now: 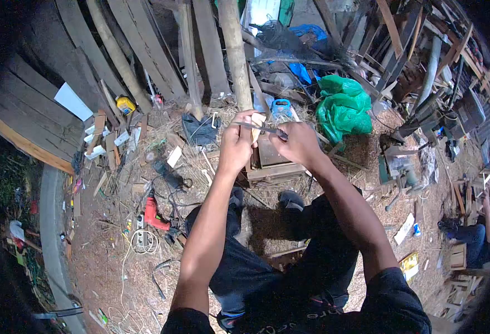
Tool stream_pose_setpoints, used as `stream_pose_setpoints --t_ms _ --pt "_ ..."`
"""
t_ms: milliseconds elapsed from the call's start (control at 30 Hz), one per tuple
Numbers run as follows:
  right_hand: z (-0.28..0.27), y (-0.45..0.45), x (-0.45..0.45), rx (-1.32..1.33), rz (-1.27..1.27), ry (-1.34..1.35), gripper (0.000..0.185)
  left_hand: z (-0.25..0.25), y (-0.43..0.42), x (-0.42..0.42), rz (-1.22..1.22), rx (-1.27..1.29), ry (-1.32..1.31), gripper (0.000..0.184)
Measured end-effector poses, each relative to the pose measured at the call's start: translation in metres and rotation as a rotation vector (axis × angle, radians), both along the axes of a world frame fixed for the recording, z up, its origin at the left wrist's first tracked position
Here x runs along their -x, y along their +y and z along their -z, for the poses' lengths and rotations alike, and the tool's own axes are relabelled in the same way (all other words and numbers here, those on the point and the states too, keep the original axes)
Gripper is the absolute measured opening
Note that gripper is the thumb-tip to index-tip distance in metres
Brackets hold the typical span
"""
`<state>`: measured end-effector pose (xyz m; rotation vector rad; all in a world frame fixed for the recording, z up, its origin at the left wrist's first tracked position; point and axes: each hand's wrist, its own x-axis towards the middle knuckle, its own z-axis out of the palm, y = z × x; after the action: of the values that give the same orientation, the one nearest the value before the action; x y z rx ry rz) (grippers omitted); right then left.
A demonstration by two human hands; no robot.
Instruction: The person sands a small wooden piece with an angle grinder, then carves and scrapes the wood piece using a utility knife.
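Observation:
Above a low wooden box point(275, 172), both my hands meet at chest distance. My left hand point(237, 146) is closed around a small pale piece of wood point(258, 120), whose lower part the fingers hide. Gripped in my right hand point(299, 143) is a thin, flat metal tool point(267, 129) with a dark handle end; whether it is a file or a knife I cannot make out. Its narrow length lies across the wood and reaches to my left hand.
A red power drill point(156, 212) and a power strip point(142, 236) lie on the shaving-strewn ground at left. A green plastic bag point(345, 108) sits beyond my right hand. Planks point(144, 44) lean at the back. Another person's arm point(488, 214) shows at far right.

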<state>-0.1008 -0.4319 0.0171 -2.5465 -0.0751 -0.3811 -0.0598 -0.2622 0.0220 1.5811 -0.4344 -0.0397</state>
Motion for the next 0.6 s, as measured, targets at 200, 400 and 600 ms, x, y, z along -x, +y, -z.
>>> stream_pose_setpoints --t_ms 200,400,600 --pt "0.0 0.006 -0.002 0.062 0.069 -0.068 0.027 0.011 -0.011 0.008 -0.001 -0.065 -0.062 0.031" --pt "0.001 0.004 -0.005 0.143 0.046 -0.127 0.025 0.006 -0.019 0.019 -0.046 0.002 -0.008 0.032" --pt "-0.006 0.005 -0.001 0.132 0.053 -0.134 0.024 0.011 -0.021 0.014 -0.029 0.133 0.001 0.031"
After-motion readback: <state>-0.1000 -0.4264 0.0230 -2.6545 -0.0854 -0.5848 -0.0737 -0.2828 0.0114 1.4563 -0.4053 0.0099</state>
